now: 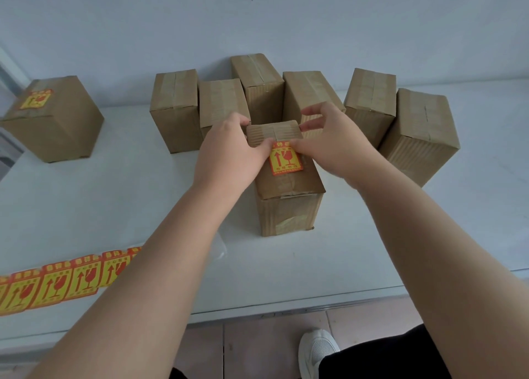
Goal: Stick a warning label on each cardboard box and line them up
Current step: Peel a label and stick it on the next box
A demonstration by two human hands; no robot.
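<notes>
A tall cardboard box (289, 209) stands upright in the middle of the white table (128, 207). A red and yellow warning label (286, 162) lies flat on its taped top. My left hand (229, 146) reaches over the box's far left corner with its thumb on the label's upper left edge. My right hand (335, 146) mirrors it, thumb on the label's upper right edge and index finger at the far right corner. Behind stand several plain boxes, from one at the left (174, 112) to one at the right (420, 138).
A box (57, 132) bearing a label (36, 98) stands apart at the far left, near the wall. A strip of spare labels (57, 284) lies along the table's front left. The table's front edge (286, 307) is close to me, with my shoe (315, 350) below.
</notes>
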